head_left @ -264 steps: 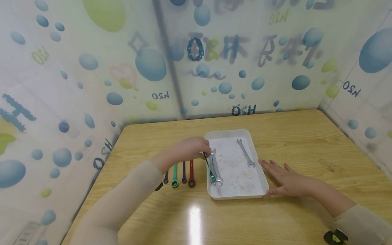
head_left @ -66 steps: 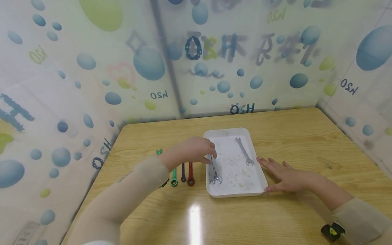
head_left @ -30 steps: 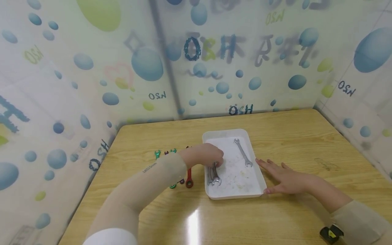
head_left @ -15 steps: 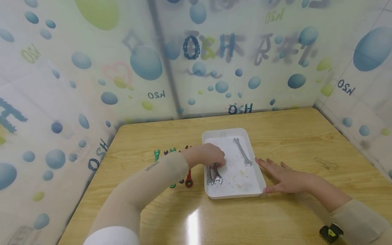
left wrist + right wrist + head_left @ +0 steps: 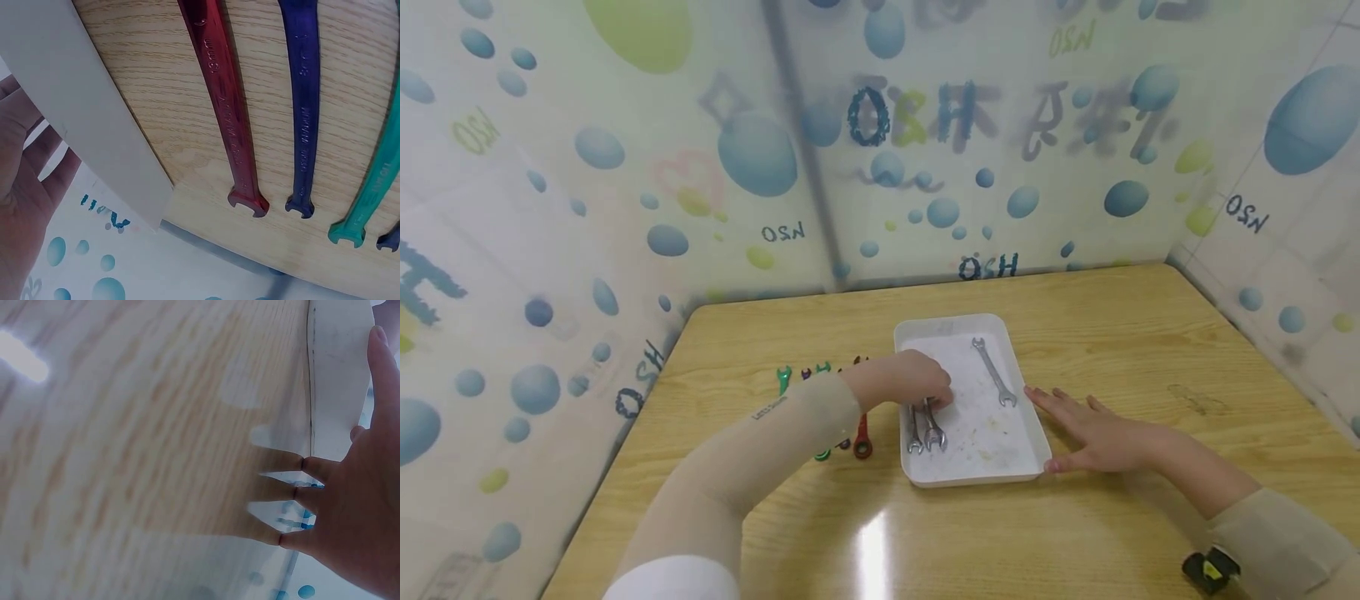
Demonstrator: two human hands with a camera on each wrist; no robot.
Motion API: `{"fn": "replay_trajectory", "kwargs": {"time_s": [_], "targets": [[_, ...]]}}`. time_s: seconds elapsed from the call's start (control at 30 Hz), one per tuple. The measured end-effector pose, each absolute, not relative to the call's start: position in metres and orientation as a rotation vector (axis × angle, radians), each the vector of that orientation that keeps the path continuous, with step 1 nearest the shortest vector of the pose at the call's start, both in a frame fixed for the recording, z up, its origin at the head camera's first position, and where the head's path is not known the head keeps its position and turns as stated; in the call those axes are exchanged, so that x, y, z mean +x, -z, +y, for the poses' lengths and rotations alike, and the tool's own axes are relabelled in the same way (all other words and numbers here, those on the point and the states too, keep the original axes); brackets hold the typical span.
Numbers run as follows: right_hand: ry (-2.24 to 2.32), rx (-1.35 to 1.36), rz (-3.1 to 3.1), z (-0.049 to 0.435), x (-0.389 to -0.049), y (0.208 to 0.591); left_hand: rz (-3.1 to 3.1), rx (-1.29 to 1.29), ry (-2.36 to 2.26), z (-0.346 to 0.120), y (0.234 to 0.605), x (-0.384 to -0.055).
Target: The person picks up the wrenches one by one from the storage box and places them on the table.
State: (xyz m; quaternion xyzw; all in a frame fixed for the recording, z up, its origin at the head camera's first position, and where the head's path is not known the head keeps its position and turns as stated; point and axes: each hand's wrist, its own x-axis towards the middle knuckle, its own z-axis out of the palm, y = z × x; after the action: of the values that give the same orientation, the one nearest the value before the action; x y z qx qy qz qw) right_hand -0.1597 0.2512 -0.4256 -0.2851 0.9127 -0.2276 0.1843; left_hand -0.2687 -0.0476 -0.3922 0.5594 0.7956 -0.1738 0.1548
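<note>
My left hand (image 5: 917, 379) reaches into the white tray (image 5: 977, 481), fingers curled down at the upper end of a silver open-end wrench (image 5: 934, 433); its fingertips are hidden. Beside that wrench, along the tray's left wall, lies another silver wrench (image 5: 914, 437). A third silver wrench (image 5: 995, 373) slants near the right wall. My right hand (image 5: 1101, 437) lies spread on the table, its thumb and fingertips at the tray's right rim. In the left wrist view, the left hand (image 5: 31, 169) shows partly behind the tray wall.
Left of the tray, partly under the left forearm, coloured wrenches lie in a row: a red wrench (image 5: 231, 119), a purple wrench (image 5: 303, 106), a green wrench (image 5: 369, 187) and others. A patterned wall (image 5: 887, 233) stands behind the wooden table (image 5: 1075, 317).
Earlier the left hand held a green-ended wrench over the tray; a green wrench end later shows in the left row. The hand then moved right and down, and the silver wrenches spread apart.
</note>
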Motion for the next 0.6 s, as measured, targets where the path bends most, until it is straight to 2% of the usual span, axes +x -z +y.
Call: {"fn": "replay_trajectory", "kwargs": {"time_s": [0.6], "targets": [[0.629,-0.796,2.572,0.2522,-0.1599,0.4269,2.281,1.602,0.473,-0.0536,0.3833,-0.264]]}}
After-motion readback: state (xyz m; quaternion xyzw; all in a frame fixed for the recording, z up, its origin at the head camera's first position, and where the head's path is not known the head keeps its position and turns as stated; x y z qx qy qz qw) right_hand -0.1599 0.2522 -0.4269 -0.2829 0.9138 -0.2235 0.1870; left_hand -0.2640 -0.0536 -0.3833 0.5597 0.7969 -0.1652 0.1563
